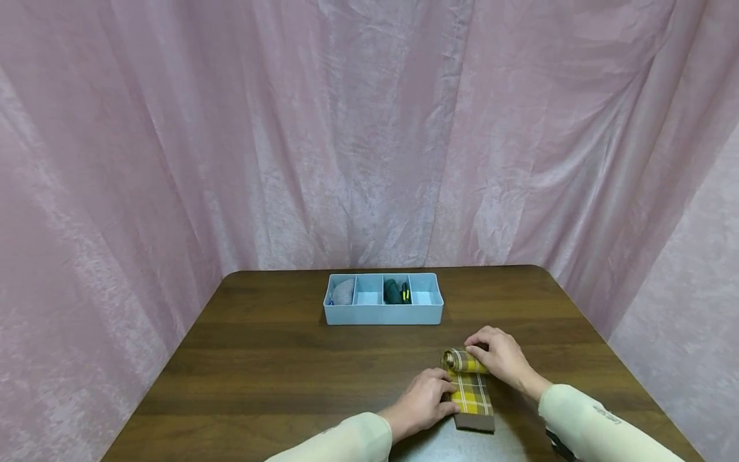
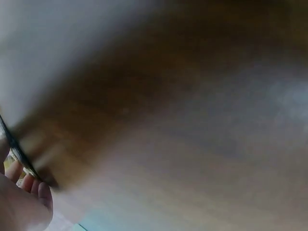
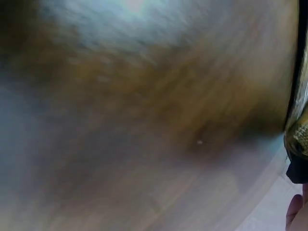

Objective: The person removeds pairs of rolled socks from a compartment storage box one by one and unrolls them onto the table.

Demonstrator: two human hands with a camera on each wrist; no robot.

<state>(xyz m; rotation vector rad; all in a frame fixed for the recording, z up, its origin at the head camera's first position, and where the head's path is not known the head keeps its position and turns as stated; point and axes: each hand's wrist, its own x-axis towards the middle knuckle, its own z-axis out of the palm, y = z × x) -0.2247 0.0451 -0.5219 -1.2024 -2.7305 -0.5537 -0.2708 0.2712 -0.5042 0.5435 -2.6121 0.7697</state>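
A yellow and brown plaid strip of cloth [image 1: 472, 391] lies on the table, its far end wound into a roll [image 1: 466, 361]. A plain brown band edges the near end. My right hand [image 1: 503, 355] holds the right end of the roll between thumb and fingers. Along the strip's left edge, my left hand [image 1: 424, 394] rests with spread, slightly bent fingers touching the cloth. In the left wrist view the fingers [image 2: 43, 192] show only at the lower left corner. The roll [image 3: 297, 137] is cut off by the right edge of the right wrist view.
A light blue divided box [image 1: 383, 314] stands toward the back of the wooden table [image 1: 277, 372]. A grey rounded item [image 1: 343, 292] sits in its left compartment; a dark green item [image 1: 392, 292] and a black and yellow item [image 1: 406, 293] share another. Pink curtains [image 1: 369, 141] hang behind.
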